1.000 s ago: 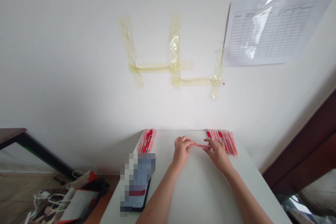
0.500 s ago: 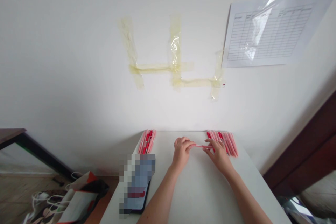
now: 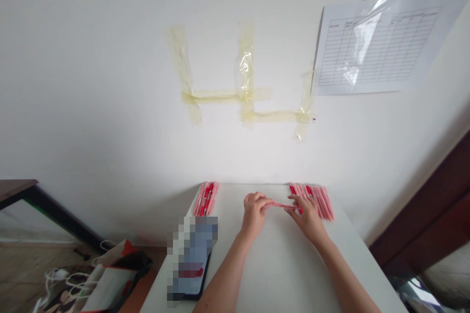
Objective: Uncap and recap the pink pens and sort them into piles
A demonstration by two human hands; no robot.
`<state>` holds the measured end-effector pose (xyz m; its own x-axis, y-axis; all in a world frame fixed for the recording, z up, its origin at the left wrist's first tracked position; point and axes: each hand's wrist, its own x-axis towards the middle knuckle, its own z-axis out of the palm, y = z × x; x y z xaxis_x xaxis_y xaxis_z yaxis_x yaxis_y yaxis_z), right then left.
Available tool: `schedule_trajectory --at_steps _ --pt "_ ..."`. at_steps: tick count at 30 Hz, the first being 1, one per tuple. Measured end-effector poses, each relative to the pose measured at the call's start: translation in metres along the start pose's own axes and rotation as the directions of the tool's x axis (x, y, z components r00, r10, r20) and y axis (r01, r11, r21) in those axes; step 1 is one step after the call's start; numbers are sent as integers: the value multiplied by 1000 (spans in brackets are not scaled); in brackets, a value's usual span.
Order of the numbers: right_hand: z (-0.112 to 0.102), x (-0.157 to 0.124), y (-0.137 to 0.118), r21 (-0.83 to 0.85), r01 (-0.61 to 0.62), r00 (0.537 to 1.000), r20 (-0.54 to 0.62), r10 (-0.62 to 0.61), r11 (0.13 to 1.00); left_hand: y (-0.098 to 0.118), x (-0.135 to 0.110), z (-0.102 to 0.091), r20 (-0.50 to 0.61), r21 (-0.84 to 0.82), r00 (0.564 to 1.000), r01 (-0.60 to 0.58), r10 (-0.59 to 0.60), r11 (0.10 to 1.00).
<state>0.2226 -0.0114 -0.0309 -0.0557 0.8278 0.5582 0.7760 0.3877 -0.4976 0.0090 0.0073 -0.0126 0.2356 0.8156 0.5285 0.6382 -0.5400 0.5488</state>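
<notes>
A slim pink pen (image 3: pixel 279 205) stretches between my two hands, just above the white table. My left hand (image 3: pixel 254 209) is closed around its left end. At the other end, the thumb and fingers of my right hand (image 3: pixel 307 211) pinch the pen. Right beside my right hand, partly covered by it, lies a row of pink and red pens (image 3: pixel 324 201). A smaller group of pink and red pens (image 3: pixel 206 199) lies at the far left corner of the table, apart from my left hand.
A phone (image 3: pixel 194 259), mostly pixelated, lies along the left side of the white table (image 3: pixel 279 269). The wall behind carries yellowed tape (image 3: pixel 246 68) and a printed sheet (image 3: pixel 374 49). Bags and white cables (image 3: pixel 73 281) are on the floor at left.
The pen has turned slightly in my fingers, and its right end now sits a little lower. Both hands stay in nearly the same place.
</notes>
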Motion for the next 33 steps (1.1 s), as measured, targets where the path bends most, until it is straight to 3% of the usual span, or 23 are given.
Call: schedule_trajectory --at_steps 11,17,27,33 --pt "0 0 -1 -21 -26 998 50 27 999 -1 0 0 -18 5 1000 0 0 1000" --pt "1 0 2 -39 3 1000 -11 -3 999 -1 1 0 -5 -4 1000 18 -18 1000" --pt "-5 -1 -9 -73 -13 999 51 17 997 6 1 -4 42 17 998 34 -35 999" --pt "-5 1 -1 -55 -25 999 31 27 998 2 -1 0 46 60 997 56 -58 997"
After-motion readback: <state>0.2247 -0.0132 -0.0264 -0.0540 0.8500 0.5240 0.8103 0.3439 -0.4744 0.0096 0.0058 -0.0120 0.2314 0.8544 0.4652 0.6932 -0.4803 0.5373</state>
